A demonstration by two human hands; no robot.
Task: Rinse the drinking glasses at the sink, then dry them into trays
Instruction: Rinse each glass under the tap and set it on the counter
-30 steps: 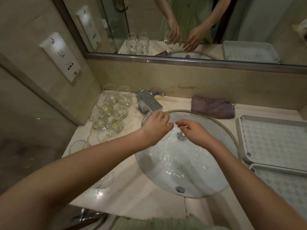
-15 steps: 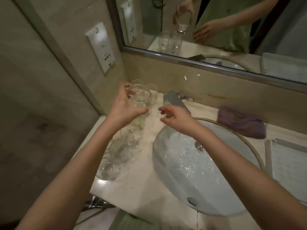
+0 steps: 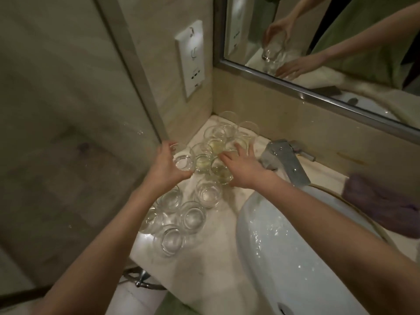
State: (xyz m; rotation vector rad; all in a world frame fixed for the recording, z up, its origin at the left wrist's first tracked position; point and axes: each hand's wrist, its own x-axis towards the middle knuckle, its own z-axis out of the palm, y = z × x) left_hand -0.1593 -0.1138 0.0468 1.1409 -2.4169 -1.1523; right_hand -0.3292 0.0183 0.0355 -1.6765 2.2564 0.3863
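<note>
My left hand (image 3: 164, 167) grips a clear drinking glass (image 3: 183, 164), held upside down with its thick base facing me, low over the counter's back left. My right hand (image 3: 243, 165) reaches with spread, straight fingers over a cluster of upright glasses (image 3: 214, 144) that hold yellowish liquid, its fingertips touching their rims. Several clear glasses (image 3: 179, 221) stand base-up nearer me on the marble counter (image 3: 204, 269). The white sink (image 3: 284, 258), wet with drops, lies to the right.
A chrome faucet (image 3: 286, 162) stands behind the sink. A purple cloth (image 3: 381, 201) lies at the right. A wall socket plate (image 3: 192, 57) and the mirror (image 3: 318, 42) rise behind. A glass partition (image 3: 68, 133) closes the left side.
My view swung left, away from the sink. My left hand carried the rinsed glass from the faucet to the counter's left. My right hand moved from the basin to the glasses with liquid.
</note>
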